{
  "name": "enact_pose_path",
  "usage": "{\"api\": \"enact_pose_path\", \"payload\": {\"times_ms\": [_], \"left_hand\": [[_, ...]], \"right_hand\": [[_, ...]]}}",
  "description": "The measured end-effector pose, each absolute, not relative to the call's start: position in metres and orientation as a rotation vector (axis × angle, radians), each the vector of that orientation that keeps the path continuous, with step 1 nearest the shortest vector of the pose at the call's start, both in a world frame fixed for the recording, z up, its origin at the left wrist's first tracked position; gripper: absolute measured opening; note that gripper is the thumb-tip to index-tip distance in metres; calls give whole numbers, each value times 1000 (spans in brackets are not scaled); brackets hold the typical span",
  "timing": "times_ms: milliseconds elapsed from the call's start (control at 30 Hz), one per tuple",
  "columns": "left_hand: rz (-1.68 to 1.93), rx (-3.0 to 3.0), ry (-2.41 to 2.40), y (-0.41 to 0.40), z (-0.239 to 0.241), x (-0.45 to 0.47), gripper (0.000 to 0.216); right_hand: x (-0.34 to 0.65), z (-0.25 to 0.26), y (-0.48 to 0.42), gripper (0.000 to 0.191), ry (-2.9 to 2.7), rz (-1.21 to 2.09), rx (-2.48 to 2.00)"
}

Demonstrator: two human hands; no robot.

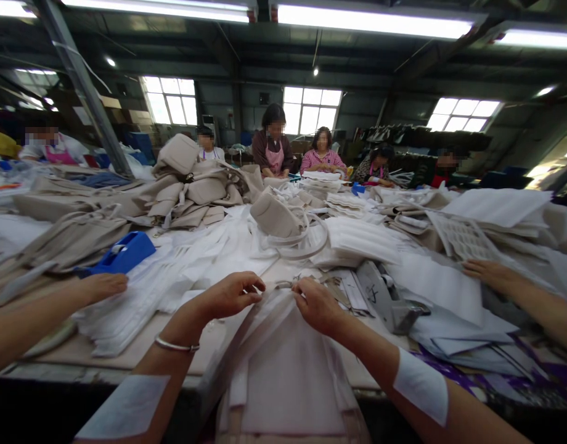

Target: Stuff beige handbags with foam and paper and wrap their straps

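Observation:
My left hand (230, 296) pinches the top edge of a white foam-wrapped piece (283, 370) that hangs over the table's near edge toward me. A thin bracelet sits on that wrist. My right hand (317, 303) grips the same top edge a little to the right, fingers curled. A small metal ring or clasp (283, 284) shows between the two hands. Both hands rest close together above the worktable (126, 354).
Another person's hand (98, 287) lies on white foam sheets at left; another's hand (489, 272) presses sheets at right. A blue tape dispenser (121, 253), a grey tape dispenser (387, 299), beige bags (191, 185) and foam stacks cover the table. Several workers sit at the far side.

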State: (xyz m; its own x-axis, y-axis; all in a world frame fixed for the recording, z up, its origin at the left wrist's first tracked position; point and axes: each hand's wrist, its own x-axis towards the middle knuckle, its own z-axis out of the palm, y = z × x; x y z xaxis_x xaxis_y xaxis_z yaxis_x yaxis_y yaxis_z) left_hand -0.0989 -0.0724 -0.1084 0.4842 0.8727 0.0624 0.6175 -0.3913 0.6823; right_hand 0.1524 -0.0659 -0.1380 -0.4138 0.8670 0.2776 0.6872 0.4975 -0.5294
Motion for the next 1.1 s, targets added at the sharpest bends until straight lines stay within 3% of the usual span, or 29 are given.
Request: {"api": "enact_pose_path", "payload": {"times_ms": [233,600,833,1100], "left_hand": [[494,2229,1273,-67,-110,-94,6],[411,2285,1324,-75,-107,-107,23],[391,2308,1322,-70,-113,-104,11],[451,2551,1145,-75,-100,-84,15]], "right_hand": [[154,-142,-64,13,-2225,472,-1189],[158,-147,-63,14,-2208,474,-1130],[158,-146,-64,13,-2211,474,-1124],[160,-141,-65,12,-2342,352,-1217]]}}
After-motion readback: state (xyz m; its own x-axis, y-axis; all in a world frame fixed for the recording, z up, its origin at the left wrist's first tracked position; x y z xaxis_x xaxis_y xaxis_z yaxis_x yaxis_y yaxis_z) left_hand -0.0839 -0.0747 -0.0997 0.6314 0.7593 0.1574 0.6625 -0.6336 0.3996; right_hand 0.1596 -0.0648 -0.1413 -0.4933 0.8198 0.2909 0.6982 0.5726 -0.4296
